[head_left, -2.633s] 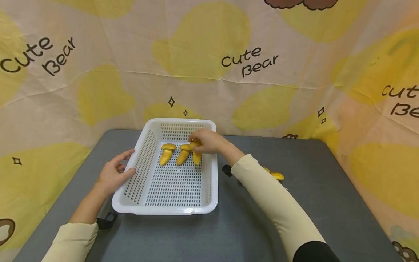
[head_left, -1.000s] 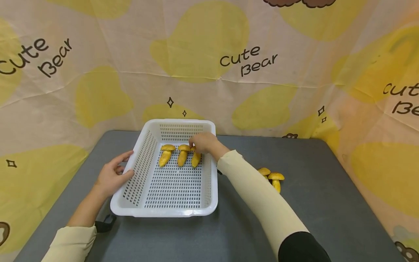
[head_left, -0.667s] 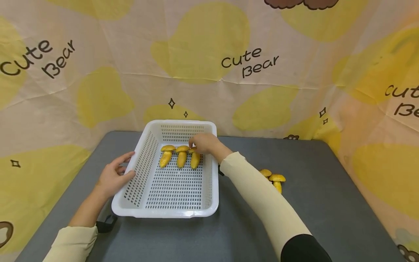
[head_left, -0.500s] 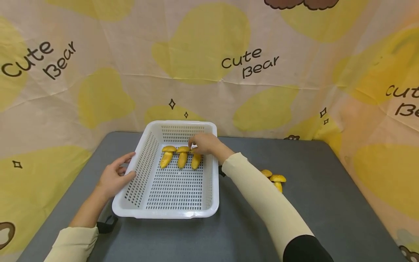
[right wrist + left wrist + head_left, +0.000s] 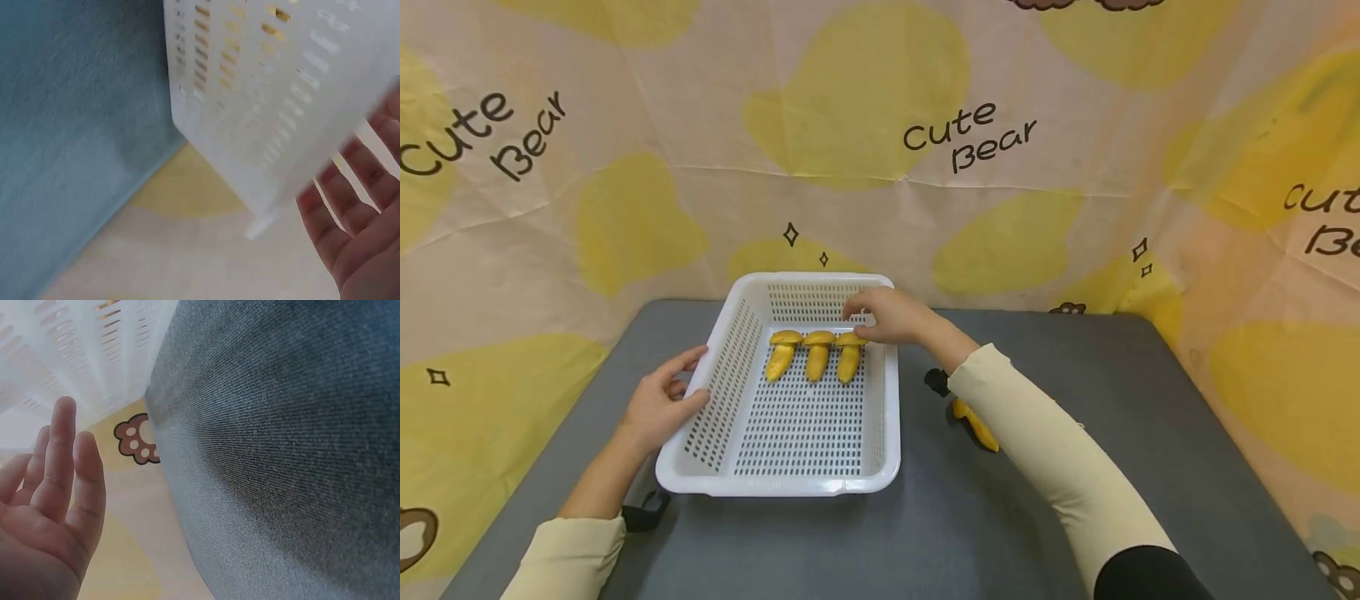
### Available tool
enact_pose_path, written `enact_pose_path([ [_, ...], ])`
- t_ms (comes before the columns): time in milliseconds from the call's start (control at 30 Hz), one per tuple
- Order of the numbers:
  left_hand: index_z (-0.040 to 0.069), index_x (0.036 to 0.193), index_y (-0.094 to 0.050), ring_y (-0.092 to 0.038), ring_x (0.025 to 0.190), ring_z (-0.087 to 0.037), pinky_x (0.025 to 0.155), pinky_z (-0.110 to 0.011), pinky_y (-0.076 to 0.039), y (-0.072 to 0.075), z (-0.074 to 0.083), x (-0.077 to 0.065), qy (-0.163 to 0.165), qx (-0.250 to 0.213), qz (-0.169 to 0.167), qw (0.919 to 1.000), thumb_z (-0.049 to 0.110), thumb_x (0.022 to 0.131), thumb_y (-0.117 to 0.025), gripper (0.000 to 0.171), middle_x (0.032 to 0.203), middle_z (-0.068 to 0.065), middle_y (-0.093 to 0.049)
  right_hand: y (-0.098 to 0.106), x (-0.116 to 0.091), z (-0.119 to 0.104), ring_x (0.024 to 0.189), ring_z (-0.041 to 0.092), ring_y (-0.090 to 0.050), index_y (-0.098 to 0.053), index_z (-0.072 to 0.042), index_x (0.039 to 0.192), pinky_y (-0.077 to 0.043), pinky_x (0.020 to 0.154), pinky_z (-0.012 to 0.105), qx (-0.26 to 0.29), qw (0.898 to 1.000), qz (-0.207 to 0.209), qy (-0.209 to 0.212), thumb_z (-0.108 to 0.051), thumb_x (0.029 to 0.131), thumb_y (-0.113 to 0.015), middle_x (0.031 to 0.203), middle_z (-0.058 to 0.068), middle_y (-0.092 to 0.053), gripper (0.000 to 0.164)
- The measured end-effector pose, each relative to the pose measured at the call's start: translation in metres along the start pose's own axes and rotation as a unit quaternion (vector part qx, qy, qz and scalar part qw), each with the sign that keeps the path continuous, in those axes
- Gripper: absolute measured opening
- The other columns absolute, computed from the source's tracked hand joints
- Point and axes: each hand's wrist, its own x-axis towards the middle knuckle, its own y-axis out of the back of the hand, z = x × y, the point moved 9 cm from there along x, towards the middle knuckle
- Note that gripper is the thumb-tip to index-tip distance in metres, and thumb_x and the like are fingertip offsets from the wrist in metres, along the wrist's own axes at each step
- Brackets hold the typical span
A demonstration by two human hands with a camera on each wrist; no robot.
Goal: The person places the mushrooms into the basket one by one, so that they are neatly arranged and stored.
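Note:
A white perforated plastic basket [image 5: 891,433] stands on the grey table. Three yellow mushrooms lie side by side in its far half: a left mushroom [image 5: 781,360], a middle mushroom [image 5: 817,360] and a right mushroom [image 5: 848,362], all with caps toward the back. My left hand [image 5: 655,408] rests at the basket's left rim, and in the left wrist view its fingers [image 5: 62,444] look relaxed beside the slotted wall. Over the basket's right side is my right hand [image 5: 891,317], fingers spread and holding nothing, its thumb close to the right mushroom's cap.
Another yellow mushroom [image 5: 977,427] lies on the table [image 5: 940,533] right of the basket, partly covered by the right sleeve [image 5: 1045,433]. A patterned "Cute Bear" cloth [image 5: 850,108] hangs behind the table's back edge.
Earlier my right hand held the right mushroom and straightened it in the row. It has now let go and moved up and to the right. My left hand has stayed at the rim.

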Motion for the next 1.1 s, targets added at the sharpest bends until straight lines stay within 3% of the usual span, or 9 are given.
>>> enact_pose_path([
  [333, 0.004, 0.148, -0.034, -0.067, 0.066, -0.003, 0.053, -0.027, -0.056, 0.001, 0.000, 0.000, -0.005, 0.001, 0.003, 1.0000, 0.000, 0.087, -0.057, 0.066, 0.128, -0.028, -0.048, 0.024, -0.032, 0.001, 0.102, 0.022, -0.060, -0.067, -0.010, 0.115, -0.050, 0.091, 0.038, 0.000, 1.000, 0.015, 0.006, -0.016, 0.091, -0.062, 0.118, 0.006, -0.064, 0.026],
  [667, 0.004, 0.148, -0.035, -0.066, 0.066, -0.002, 0.053, -0.026, -0.056, 0.001, -0.004, -0.001, 0.000, 0.008, 0.006, 1.0000, 0.001, 0.087, -0.058, 0.065, 0.128, -0.027, -0.048, 0.033, -0.064, 0.010, 0.106, 0.026, -0.063, -0.068, -0.011, 0.113, -0.052, 0.092, 0.040, -0.008, 1.000, 0.027, -0.010, -0.018, 0.089, -0.063, 0.115, 0.007, -0.064, 0.025],
  [867, 0.003, 0.148, -0.035, -0.066, 0.066, -0.002, 0.053, -0.027, -0.056, 0.001, -0.002, -0.002, -0.006, 0.001, 0.006, 1.0000, 0.000, 0.087, -0.058, 0.066, 0.127, -0.027, -0.048, 0.034, -0.082, 0.018, 0.106, 0.026, -0.063, -0.068, -0.012, 0.113, -0.053, 0.091, 0.040, -0.009, 0.999, 0.027, -0.022, -0.021, 0.089, -0.065, 0.116, 0.004, -0.065, 0.026],
  [1100, 0.004, 0.148, -0.034, -0.066, 0.066, -0.002, 0.053, -0.027, -0.056, 0.001, 0.001, -0.001, -0.007, 0.001, 0.001, 1.0000, 0.001, 0.087, -0.057, 0.065, 0.128, -0.028, -0.048, 0.019, -0.104, 0.027, 0.105, 0.025, -0.062, -0.067, -0.016, 0.114, -0.053, 0.090, 0.041, -0.007, 0.999, -0.011, -0.033, -0.021, 0.090, -0.064, 0.116, 0.004, -0.064, 0.024],
])
